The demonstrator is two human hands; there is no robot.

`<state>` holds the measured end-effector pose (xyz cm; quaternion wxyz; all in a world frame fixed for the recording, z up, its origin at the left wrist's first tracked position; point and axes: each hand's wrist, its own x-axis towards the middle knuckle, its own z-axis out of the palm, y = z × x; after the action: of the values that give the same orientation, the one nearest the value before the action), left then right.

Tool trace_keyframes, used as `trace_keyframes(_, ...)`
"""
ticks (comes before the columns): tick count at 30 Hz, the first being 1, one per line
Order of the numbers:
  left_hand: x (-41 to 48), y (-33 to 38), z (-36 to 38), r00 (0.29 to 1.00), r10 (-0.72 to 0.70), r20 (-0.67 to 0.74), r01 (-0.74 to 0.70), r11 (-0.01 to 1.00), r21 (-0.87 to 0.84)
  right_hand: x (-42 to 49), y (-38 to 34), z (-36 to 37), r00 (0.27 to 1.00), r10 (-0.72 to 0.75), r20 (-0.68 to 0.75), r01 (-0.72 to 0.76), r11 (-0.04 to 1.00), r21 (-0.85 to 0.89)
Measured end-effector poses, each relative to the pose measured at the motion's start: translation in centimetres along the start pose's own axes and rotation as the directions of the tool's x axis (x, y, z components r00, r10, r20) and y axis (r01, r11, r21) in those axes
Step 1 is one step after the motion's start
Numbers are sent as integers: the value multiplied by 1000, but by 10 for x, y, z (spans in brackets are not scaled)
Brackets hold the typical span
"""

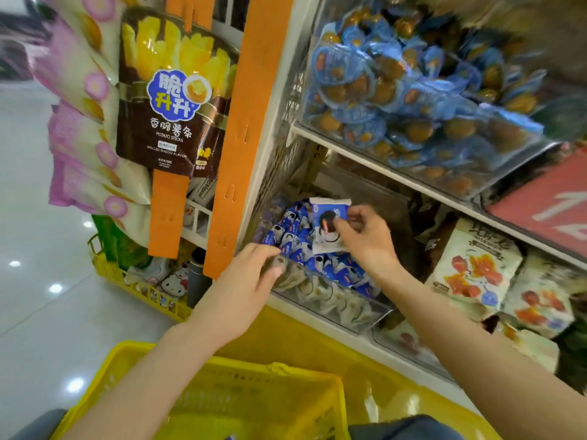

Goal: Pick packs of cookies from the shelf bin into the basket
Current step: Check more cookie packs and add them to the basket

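Shop shelving [365,147] crowded with snacks frames a clear shelf bin [333,301] of blue cookie packs [295,239], where a shopper's right hand [365,239] pinches one pack of cookies [327,227] upright between thumb and fingers, just above the heap. The left hand [251,277] bends over the bin's front lip, its grip too blurred to tell; the yellow basket [133,369] sits directly below, nearer the body.

Bare forearms [178,360]; dark blue-grey clothing [409,428] at the lower edge.
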<state>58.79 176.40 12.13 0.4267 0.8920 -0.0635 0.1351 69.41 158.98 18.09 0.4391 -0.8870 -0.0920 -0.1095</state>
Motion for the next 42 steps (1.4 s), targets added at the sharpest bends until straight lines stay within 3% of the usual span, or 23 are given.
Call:
trace_keyframes(3,-20,-2,1,990,-141,-22,131,958,-256,-44,-9,4,982,-66,177,57,997,59)
trace_keyframes(8,-45,-6,8,943,-333,-22,244,734,-634,-98,-16,19,919,-144,367,72,976,204)
trace_keyframes(10,-54,-7,9,934,-353,-50,231,707,-668,-111,-14,28,871,-162,463,41,964,261)
trace_keyframes(15,-76,-22,6,925,-366,-97,270,817,-509,-127,-1,57,794,-159,587,-71,934,349)
trace_keyframes(19,-78,-27,11,926,-373,-56,313,843,-437,-130,5,74,831,-185,524,-48,916,399)
trace_keyframes(24,-73,-28,18,914,-405,-22,363,842,-399,-126,22,83,839,-68,540,-236,848,474)
trace_keyframes(28,-74,-30,22,909,-417,28,396,837,-378,-133,34,86,842,-28,539,-272,841,469)
trace_keyframes(31,-73,-32,25,887,-460,30,436,816,-379,-137,35,89,869,-74,490,-148,905,399)
trace_keyframes(37,-74,-25,29,818,-565,102,509,631,-585,-133,32,81,870,-324,372,280,945,170)
trace_keyframes(42,-80,-23,32,780,-592,204,569,534,-625,-125,33,78,965,-129,229,48,943,330)
